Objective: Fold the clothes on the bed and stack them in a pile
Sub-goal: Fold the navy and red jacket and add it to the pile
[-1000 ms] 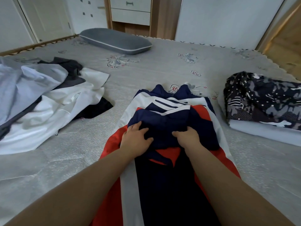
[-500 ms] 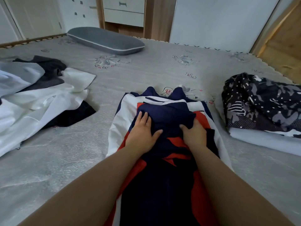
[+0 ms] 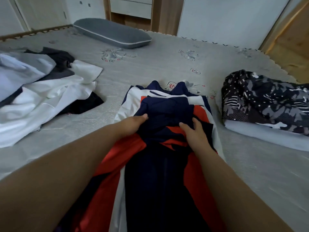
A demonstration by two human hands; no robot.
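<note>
Jacket (image 3: 168,113), navy, red and white, lies flat on the bed (image 3: 150,67) under both our hands. Left hand (image 3: 133,124): fingers tucked under the navy fold's left edge, thumb on top, gripping it. Right hand (image 3: 195,131): fingers spread flat, pressing the fold's right side. Unfolded clothes (image 3: 41,91) lie well left of our fingers; folded pile (image 3: 265,101) to the right.

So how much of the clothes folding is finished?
Done: a folded stack sits on the right. In hand: the left hand and right hand are on the navy, red and white jacket. Left: the loose heap on the left.
</note>
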